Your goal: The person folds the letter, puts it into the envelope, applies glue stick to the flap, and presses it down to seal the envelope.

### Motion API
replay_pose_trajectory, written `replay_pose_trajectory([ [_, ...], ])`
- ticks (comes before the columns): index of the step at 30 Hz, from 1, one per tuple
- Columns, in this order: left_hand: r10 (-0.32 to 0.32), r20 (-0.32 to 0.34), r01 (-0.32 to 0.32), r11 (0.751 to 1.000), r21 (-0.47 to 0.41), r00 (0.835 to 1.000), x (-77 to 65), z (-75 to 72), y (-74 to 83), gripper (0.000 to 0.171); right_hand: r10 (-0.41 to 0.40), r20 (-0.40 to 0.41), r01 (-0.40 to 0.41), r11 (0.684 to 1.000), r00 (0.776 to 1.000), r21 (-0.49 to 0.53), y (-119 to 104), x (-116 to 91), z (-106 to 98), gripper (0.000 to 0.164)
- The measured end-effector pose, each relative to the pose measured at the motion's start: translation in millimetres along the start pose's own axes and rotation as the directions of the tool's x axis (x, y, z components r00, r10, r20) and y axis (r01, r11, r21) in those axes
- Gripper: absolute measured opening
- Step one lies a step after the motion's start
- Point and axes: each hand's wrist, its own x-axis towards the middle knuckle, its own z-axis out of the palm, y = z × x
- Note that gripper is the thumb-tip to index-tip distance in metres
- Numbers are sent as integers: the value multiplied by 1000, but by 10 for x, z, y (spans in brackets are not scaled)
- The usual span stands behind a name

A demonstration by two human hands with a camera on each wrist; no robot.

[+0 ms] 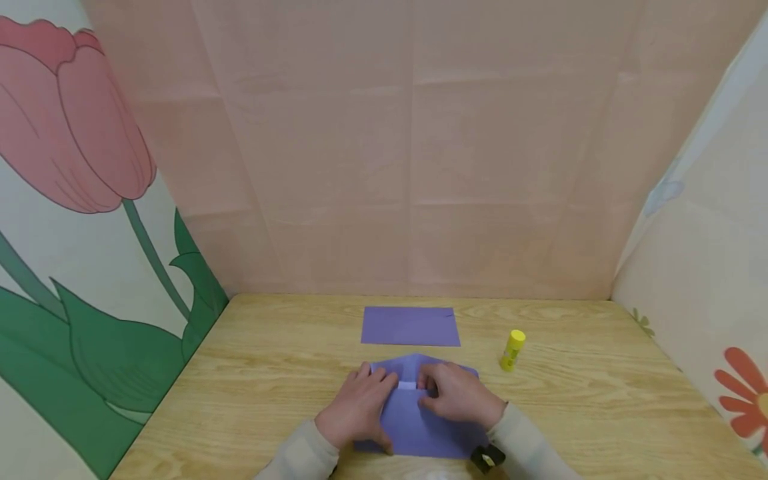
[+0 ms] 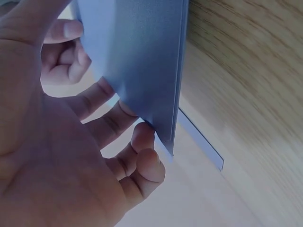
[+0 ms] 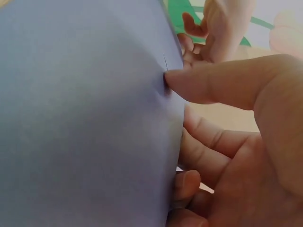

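Observation:
A purple envelope [image 1: 429, 427] is in front of me, its pointed flap [image 1: 414, 360] on the far side, with a strip of white paper [image 1: 407, 385] showing at its opening. My left hand [image 1: 360, 403] holds its left side; in the left wrist view the bent fingers [image 2: 144, 137] meet the envelope's edge [image 2: 151, 71]. My right hand [image 1: 459, 393] pinches the opening's edge right of centre. The right wrist view shows the thumb [image 3: 213, 80] pressing a dent into the front panel [image 3: 94, 104], with other fingers behind the edge.
A second purple envelope [image 1: 411, 327] lies flat farther back on the wooden table [image 1: 288, 360]. To the right stands a yellow glue stick [image 1: 513, 350]. A pinkish cloth backdrop [image 1: 408, 167] rises behind the table, with flower-printed panels on both sides.

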Motion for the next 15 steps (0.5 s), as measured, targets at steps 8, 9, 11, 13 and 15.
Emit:
replay_pose_trajectory([
  [8,6,1,-6,1000,-6,1000,12,-11,-2,85,33,16,-33,999,999,-3,0,25,-19,18],
  [9,5,5,-5,1000,-7,1000,13,-15,0,85,35,20,-35,999,999,-2,-5,27,-23,17],
  [11,0,24,0,1000,-17,1000,17,-30,4,84,43,40,-44,999,998,13,-6,30,-26,17],
  [13,-3,40,4,1000,-21,999,23,-36,6,84,50,71,-53,998,996,34,-1,35,-25,16],
  [15,-6,59,8,1000,-30,998,24,-46,11,82,54,103,-60,997,993,56,5,36,-26,16],
])
